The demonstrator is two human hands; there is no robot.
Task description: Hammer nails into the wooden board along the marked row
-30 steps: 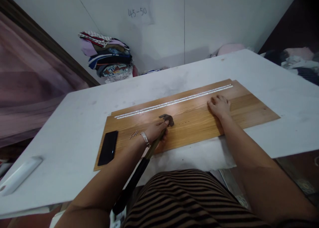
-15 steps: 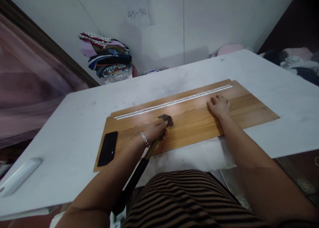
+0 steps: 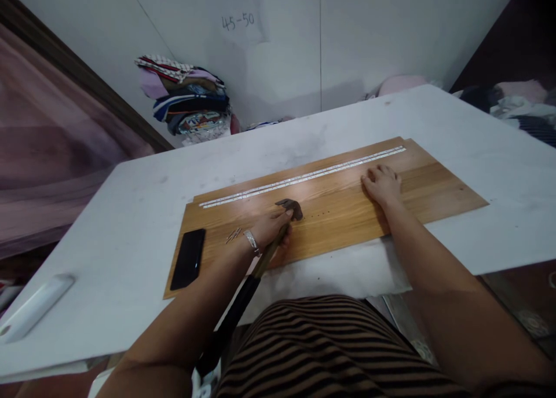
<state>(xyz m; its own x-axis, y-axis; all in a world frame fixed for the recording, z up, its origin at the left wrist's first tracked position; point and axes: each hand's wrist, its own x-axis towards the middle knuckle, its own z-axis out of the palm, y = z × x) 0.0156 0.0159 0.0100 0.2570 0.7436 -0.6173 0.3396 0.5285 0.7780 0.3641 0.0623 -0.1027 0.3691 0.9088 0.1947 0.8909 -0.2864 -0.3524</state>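
My left hand (image 3: 271, 230) is closed round the handle of a claw hammer (image 3: 290, 207), close under its head. The hammer's dark grip runs back toward my body, and its head rests on or just over a wooden board (image 3: 339, 234). A row of several small dark dots, holes or nail heads, runs to the right of the hammer head. On the board's right part my right hand (image 3: 383, 185) lies with fingers spread and slightly bent, holding nothing. Several nails (image 3: 233, 234) lie loose left of my left hand.
Two thin silvery strips (image 3: 304, 178) run along the board's far side. A black phone (image 3: 187, 259) lies at its left end. The board rests on a white table (image 3: 143, 212), with a white oblong object (image 3: 37, 308) at far left. Folded clothes (image 3: 189, 99) are stacked by the wall.
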